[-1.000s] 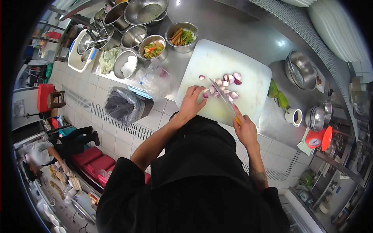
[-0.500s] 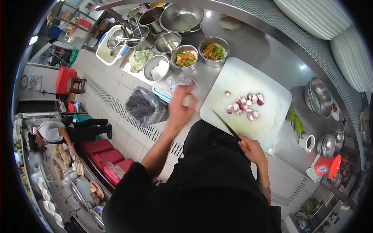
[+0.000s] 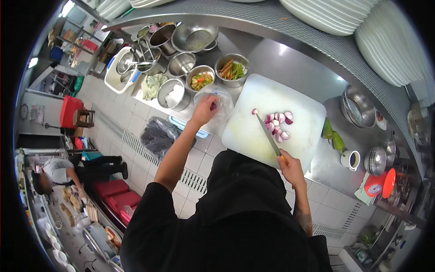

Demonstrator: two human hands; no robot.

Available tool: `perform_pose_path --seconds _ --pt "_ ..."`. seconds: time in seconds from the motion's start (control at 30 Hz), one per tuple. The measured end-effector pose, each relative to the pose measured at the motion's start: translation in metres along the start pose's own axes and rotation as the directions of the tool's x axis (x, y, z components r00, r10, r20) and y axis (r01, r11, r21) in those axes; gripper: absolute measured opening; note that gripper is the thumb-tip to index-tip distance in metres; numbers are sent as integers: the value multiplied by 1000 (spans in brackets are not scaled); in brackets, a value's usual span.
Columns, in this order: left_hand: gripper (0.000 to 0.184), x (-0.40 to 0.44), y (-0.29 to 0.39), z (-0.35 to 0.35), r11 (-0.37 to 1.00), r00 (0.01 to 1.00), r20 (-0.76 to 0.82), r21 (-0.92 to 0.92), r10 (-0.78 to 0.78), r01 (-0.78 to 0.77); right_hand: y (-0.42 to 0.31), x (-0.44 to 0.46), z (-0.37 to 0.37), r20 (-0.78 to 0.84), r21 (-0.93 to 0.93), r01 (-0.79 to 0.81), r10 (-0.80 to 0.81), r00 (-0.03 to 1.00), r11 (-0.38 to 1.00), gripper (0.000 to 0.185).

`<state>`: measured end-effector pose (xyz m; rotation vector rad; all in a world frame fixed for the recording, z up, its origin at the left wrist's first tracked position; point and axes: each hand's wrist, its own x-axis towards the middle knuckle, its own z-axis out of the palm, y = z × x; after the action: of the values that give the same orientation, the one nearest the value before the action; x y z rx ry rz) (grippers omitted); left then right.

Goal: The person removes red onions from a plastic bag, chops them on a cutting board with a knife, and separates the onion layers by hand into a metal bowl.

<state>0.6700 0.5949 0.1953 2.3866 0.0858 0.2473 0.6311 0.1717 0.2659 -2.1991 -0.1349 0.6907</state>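
Observation:
My left hand (image 3: 205,110) is at a clear plastic bag (image 3: 223,99) beside the board, its fingers curled around a purple-red onion (image 3: 213,106). Whether that onion is whole or cut I cannot tell. In my right hand (image 3: 291,168) is a kitchen knife (image 3: 270,137) with a yellow and black handle, its blade lying over the white cutting board (image 3: 299,99), tip pointing up and left. Chunks of red onion (image 3: 277,122) are clustered on the board, and one small piece (image 3: 254,111) sits apart near the knife tip.
Metal bowls of cut vegetables (image 3: 232,69) and a bowl with white contents (image 3: 174,95) line the counter's left. Green peppers (image 3: 334,136), a white cup (image 3: 350,159) and steel bowls (image 3: 358,106) stand right. Plates (image 3: 317,16) fill the overhead shelf. Below is a lined bin (image 3: 158,136); another person (image 3: 61,174) works far left.
My left hand has gone from an open, blurred position over the bin to the bag, closing on the onion. The knife has swung further over the board toward the small piece.

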Motion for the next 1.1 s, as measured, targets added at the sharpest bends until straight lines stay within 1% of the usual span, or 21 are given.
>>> perform_pose_path --seconds 0.03,0.07,0.13,0.17,0.2,0.23,0.3,0.37,0.47,0.53,0.6,0.63,0.67,0.7,0.73,0.77,0.83,0.9,0.97,1.03,1.1 --pt "31 7 -3 4 983 998 2 171 62 -61 0 -4 -3 -55 -12 62 -63 997 998 37" --pt "37 2 -4 8 907 999 32 420 -1 -13 0 -9 -5 -116 -24 116 -118 986 993 37" --pt "35 1 -20 14 912 979 127 397 -162 99 -4 -14 -16 -214 -32 96 -100 972 995 36" --pt "30 -3 -48 24 944 998 61 327 26 -45 -3 -15 -24 -280 -56 85 -98 955 995 36" --pt "29 -2 -41 19 964 996 13 250 94 -94 6 -13 -28 -340 -106 86 -117 933 991 37" --pt "29 -2 -39 19 969 996 -6 231 93 -90 16 -8 -31 -376 -95 55 -86 923 994 37" --pt "33 -2 -48 14 981 999 38 191 12 -19 33 5 -32 -521 -257 -59 -87 849 965 36" --pt "34 -6 -36 5 990 987 68 23 -143 142 39 21 -37 -559 -239 -111 -43 828 965 34" --pt "34 -15 -10 -7 963 966 30 -74 -256 258 52 37 -32 -576 -277 -154 -35 817 948 31" --pt "34 -26 16 -15 955 962 24 -115 -271 272 43 39 -28 -557 -330 -147 -67 828 932 31" --pt "36 -38 61 -20 958 969 11 -150 -247 246 8 13 -26 -496 -372 -43 -160 853 927 43" --pt "38 -45 71 -14 958 979 -27 -210 -204 194 -6 7 -19 -423 -236 159 -249 871 959 51" --pt "41 -49 104 -19 972 983 10 -147 -183 182 -23 2 -9 -357 -73 338 -341 869 938 59" --pt "44 -55 126 -16 956 977 47 -201 -209 214 -53 -5 -2 -260 123 376 -335 906 919 63" --pt "47 -57 155 -18 951 984 75 -255 -162 176 -78 -10 8 -153 314 371 -340 928 874 67" --pt "46 -58 176 -20 930 976 153 -312 -152 194 -88 -8 19 -119 306 376 -357 927 875 67" --pt "45 -62 193 -20 946 986 160 -310 -42 91 -99 2 34 -39 566 340 -387 921 751 69" --pt "42 -67 215 -42 888 982 128 -421 -142 184 -71 24 48 11 609 337 -433 901 718 60" --pt "39 -75 211 -59 809 967 102 -531 -234 252 -52 39 48 -2 828 133 -234 972 545 51" --pt "32 -90 184 -81 723 979 -19 -677 -204 137 -56 44 33 -4 906 82 -185 983 415 43" --pt "24 -106 165 -100 675 972 -82 -732 -222 92 -64 43 34 -2 919 72 -177 984 388 40"
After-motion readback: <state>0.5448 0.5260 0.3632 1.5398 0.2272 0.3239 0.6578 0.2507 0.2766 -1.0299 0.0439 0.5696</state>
